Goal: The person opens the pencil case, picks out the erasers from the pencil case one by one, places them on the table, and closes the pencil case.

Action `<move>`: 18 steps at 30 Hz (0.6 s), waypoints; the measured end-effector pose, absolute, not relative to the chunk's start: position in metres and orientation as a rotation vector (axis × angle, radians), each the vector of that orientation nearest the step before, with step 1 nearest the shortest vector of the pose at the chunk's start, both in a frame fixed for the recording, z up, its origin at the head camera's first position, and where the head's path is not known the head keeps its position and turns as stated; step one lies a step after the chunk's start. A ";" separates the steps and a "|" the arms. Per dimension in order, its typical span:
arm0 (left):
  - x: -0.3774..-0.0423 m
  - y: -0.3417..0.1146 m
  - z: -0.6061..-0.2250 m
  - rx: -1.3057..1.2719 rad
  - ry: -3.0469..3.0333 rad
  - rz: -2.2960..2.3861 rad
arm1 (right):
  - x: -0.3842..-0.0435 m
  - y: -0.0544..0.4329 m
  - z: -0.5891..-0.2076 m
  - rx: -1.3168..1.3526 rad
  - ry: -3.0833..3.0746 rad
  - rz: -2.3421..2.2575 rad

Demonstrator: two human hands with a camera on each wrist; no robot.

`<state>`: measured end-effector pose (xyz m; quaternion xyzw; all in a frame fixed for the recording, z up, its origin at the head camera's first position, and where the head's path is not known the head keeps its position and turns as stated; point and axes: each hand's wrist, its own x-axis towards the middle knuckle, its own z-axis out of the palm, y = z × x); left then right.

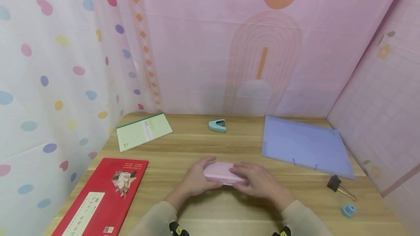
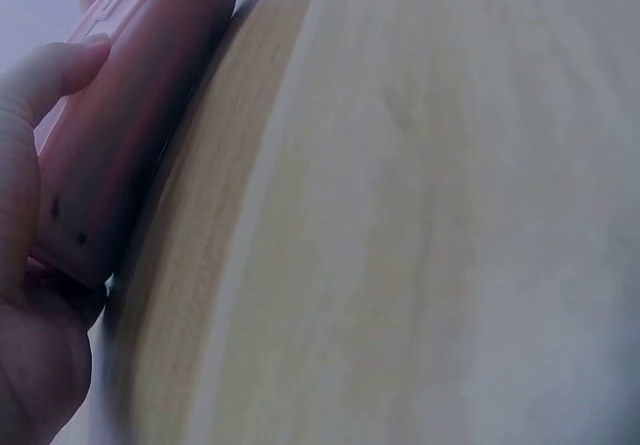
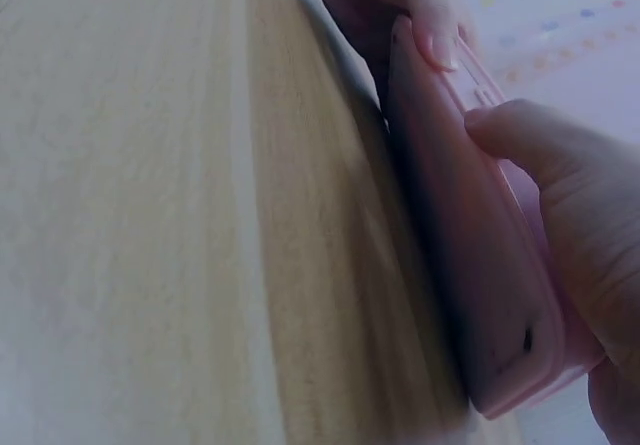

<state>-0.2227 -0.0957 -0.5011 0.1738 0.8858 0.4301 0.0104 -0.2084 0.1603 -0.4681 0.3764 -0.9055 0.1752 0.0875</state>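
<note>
Apparently a hard-shelled pink case (image 1: 219, 169) at lower centre of the head view, on or just over the wooden table (image 1: 193, 141); cannot tell from the wrist views whether flat on the wood or tipped a little. Left hand (image 1: 197, 180) clamped round the case's left end, right hand (image 1: 257, 180) likewise round the right end, thumbs on the near long side, other fingers over the top and far side. In the right wrist view, a small raised clasp (image 3: 487, 95) at the lid edge, just beside the right thumb tip. Handling, by judgement: probably light, stiff in the walls, smooth and a bit slippery under dry fingertips, more likely to crack or pop ajar from a drop than to dent. Best held by the two short ends, below the lid seam; thumbs useful near the clasp for prising, but risky there for carrying. Contents, if any, hidden. Elsewhere: pale green notepad (image 1: 144, 132) at centre left, red book (image 1: 109, 194) at lower left, blue stapler (image 1: 217, 125) above the case, purple folder (image 1: 306, 146) at centre right, black binder clip (image 1: 334, 183) and small blue cap-like piece (image 1: 348, 210) at lower right, all well apart from both hands
</note>
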 end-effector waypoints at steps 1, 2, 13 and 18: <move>-0.223 -0.095 -0.500 0.538 2.761 1.350 | -0.209 0.159 -0.468 1.134 -2.683 0.499; -0.222 -0.095 -0.500 0.533 2.758 1.357 | -0.209 0.159 -0.468 1.148 -2.662 0.483; -0.225 -0.095 -0.497 0.512 2.743 1.417 | -0.213 0.153 -0.468 1.257 -2.500 0.376; -0.224 -0.096 -0.498 0.480 2.723 1.398 | -0.211 0.156 -0.467 1.257 -2.510 0.396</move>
